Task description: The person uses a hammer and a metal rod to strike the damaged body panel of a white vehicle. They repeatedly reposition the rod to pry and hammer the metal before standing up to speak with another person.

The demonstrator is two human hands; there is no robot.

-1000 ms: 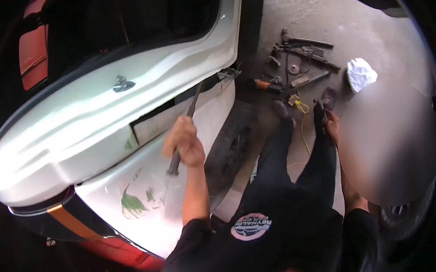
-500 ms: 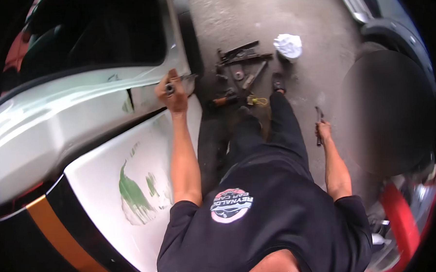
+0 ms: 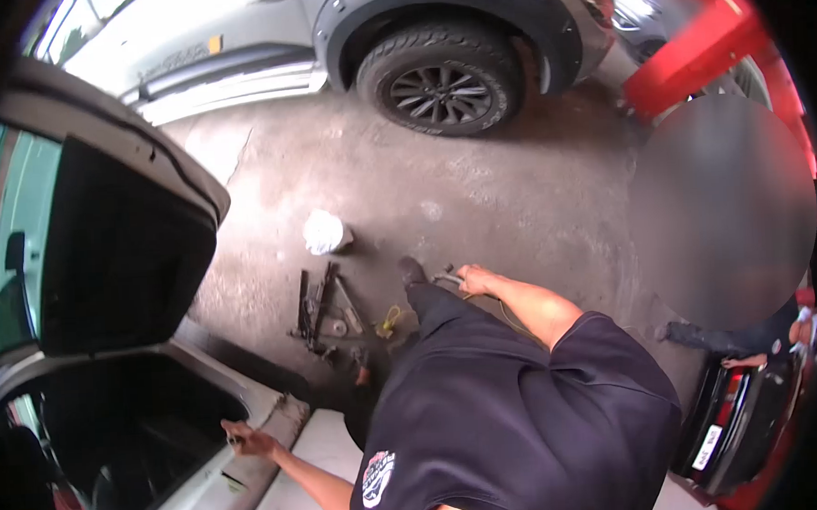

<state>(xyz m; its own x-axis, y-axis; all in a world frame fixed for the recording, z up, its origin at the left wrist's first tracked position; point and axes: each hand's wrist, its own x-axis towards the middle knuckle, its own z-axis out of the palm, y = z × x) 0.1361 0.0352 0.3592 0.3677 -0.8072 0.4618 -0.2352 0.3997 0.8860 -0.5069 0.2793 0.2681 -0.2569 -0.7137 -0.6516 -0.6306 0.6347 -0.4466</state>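
My left hand [image 3: 250, 440] is closed beside the white vehicle's window frame, with a small dark item in its fingers that I cannot make out. Extended forward, my right hand [image 3: 476, 279] grips a metal tool [image 3: 448, 277] above the floor near my shoe [image 3: 412, 271]. A thin yellowish line runs beside my right forearm. Metal parts [image 3: 318, 304] lie on the floor between my hands, with a yellow looped item [image 3: 389, 321] nearby.
A white bundle [image 3: 326, 232] sits beyond the metal parts. Ahead stands a vehicle with a large tyre [image 3: 442, 80]. A red post [image 3: 696, 46] rises at the upper right. At the right, a person in dark clothes [image 3: 727, 337] is near a black car [image 3: 739, 414].
The view has swung to the right and up, bringing in the large-tyred vehicle. My right hand has come forward with the tool, closer to my shoe. My left hand stays by the white vehicle.
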